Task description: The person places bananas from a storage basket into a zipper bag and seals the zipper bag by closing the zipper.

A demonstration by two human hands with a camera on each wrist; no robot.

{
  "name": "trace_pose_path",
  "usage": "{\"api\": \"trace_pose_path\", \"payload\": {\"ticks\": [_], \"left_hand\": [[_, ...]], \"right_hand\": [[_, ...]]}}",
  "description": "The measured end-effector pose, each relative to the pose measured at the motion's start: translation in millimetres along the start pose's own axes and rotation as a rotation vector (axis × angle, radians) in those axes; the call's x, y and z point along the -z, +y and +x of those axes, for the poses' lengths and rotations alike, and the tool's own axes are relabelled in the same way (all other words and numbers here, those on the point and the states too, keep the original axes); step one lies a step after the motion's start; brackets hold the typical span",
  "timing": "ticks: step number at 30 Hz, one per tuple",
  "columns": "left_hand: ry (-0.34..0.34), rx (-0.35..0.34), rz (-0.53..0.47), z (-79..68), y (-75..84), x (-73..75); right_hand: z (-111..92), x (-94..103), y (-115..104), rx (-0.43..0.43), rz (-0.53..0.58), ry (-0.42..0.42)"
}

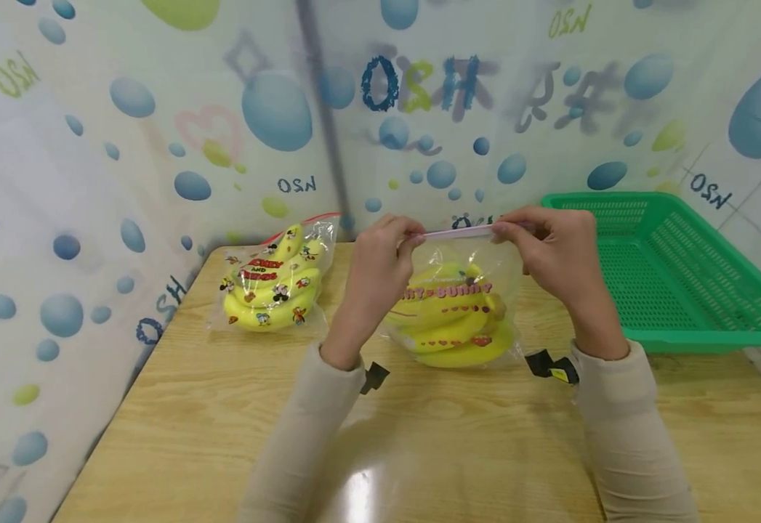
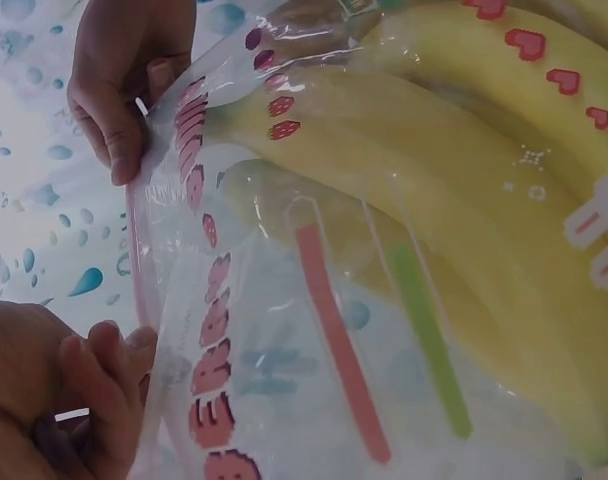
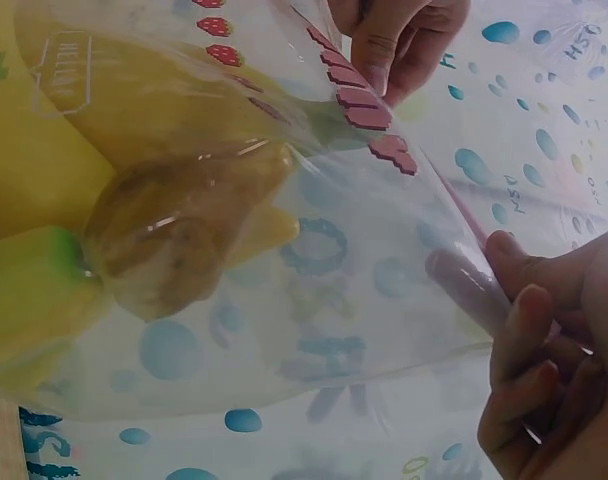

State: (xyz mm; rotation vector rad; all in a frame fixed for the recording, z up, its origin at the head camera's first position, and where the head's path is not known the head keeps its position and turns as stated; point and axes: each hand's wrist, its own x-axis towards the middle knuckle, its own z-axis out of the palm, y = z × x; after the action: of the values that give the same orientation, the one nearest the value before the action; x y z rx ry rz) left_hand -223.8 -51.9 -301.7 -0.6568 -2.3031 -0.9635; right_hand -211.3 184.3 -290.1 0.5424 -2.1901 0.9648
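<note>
A clear zip bag (image 1: pixel 458 305) printed with pink lettering stands upright on the table, bananas (image 2: pixel 464 180) inside it. My left hand (image 1: pixel 383 265) pinches the left end of its pink zip strip (image 1: pixel 460 232) between thumb and fingers. At the strip's other end, my right hand (image 1: pixel 557 250) pinches the edge, and in the right wrist view a fingertip shows through the plastic. The strip is stretched straight between both hands. A brown end (image 3: pixel 169 235) of the banana bunch is visible through the bag.
Left of my hands lies a second zip bag (image 1: pixel 272 283) with a red strip, also holding bananas. A green plastic basket (image 1: pixel 655 276) sits on the right of the wooden table (image 1: pixel 458 436). Behind stands a patterned curtain (image 1: pixel 380 145).
</note>
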Motion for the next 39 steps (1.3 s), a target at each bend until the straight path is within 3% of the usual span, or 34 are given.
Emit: {"api": "trace_pose_path", "payload": {"ticks": [14, 24, 39], "left_hand": [[-0.033, 0.066, 0.043, 2.0, -5.6, 14.3], [-0.097, 0.116, 0.079, 3.4, -4.5, 25.0], [-0.091, 0.150, 0.099, 3.5, -12.0, 33.6]], "right_hand": [[1.1, -0.1, 2.2, -0.042, 0.018, 0.020], [1.7, -0.5, 2.7, -0.047, 0.013, 0.031], [2.8, 1.1, 0.9, -0.099, 0.022, 0.026]]}}
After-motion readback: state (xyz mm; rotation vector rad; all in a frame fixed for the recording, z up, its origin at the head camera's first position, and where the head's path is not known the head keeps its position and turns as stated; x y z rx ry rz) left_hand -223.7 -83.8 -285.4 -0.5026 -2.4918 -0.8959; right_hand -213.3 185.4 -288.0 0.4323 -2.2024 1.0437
